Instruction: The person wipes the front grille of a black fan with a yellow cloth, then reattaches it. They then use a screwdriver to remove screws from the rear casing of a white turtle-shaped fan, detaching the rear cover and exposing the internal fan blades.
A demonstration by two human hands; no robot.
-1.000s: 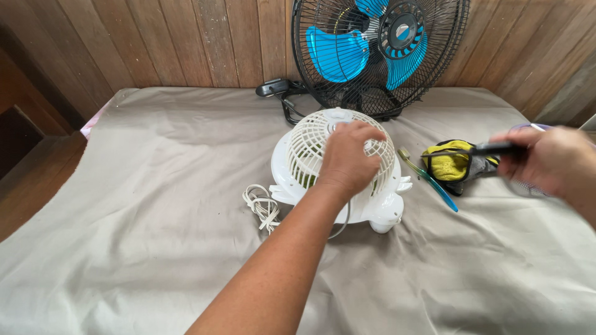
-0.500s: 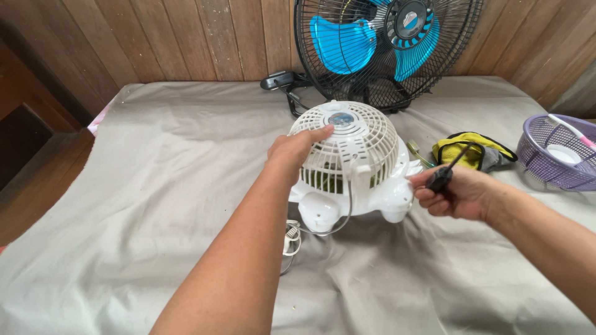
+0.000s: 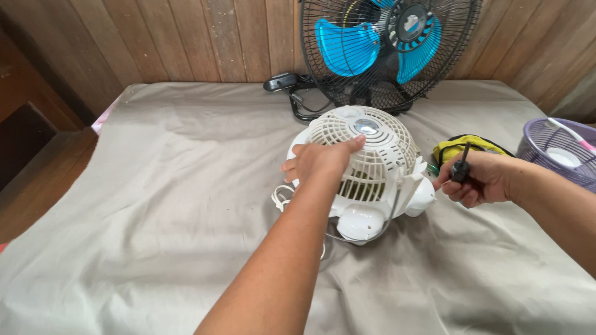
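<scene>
Being turned further round, the small white plastic grille fan (image 3: 366, 170) is steadied by the left hand (image 3: 320, 162) laid open-palmed on it, while the right hand (image 3: 475, 180), now beside it, is clamped on a black-handled tool (image 3: 460, 169).

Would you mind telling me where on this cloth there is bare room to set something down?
The widest free patch is the cloth left of the white fan, out to the wooden step. The near strip below the right hand is free too. It is crowded between the white fan, the yellow cloth, the purple basket and the black fan.
</scene>
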